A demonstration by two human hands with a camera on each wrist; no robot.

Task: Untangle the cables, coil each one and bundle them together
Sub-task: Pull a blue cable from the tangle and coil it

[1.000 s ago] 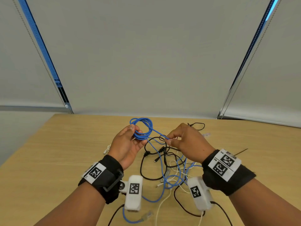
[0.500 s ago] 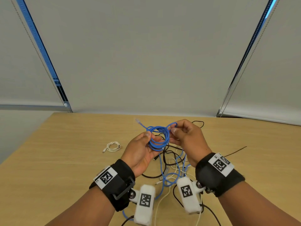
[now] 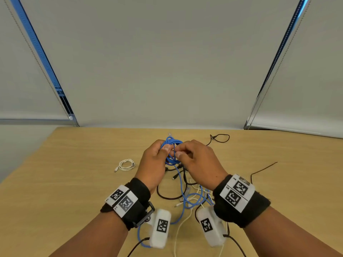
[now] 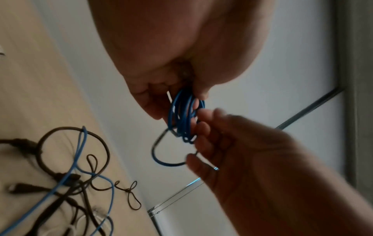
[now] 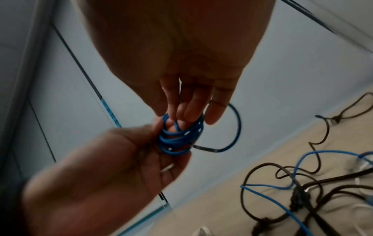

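A blue cable is partly wound into a small coil (image 3: 171,143), held above the table between both hands. My left hand (image 3: 167,151) grips the coil (image 4: 182,115) with thumb and curled fingers. My right hand (image 3: 178,153) pinches a strand at the coil (image 5: 177,138), fingertips against the left hand's. The loose rest of the blue cable (image 3: 182,193) drops into a tangle of black and white cables (image 3: 185,184) on the wooden table (image 3: 74,182) below my wrists. A coiled white cable (image 3: 127,164) lies by itself to the left.
A thin black cable loop (image 3: 220,138) lies near the table's far edge. Another thin black wire (image 3: 263,169) lies at the right. Grey blinds hang behind the table, and its left edge drops off at the left.
My right hand has come in to the left hand and laid another loop on the blue coil. Both hands now meet at the coil, and the white coil shows again.
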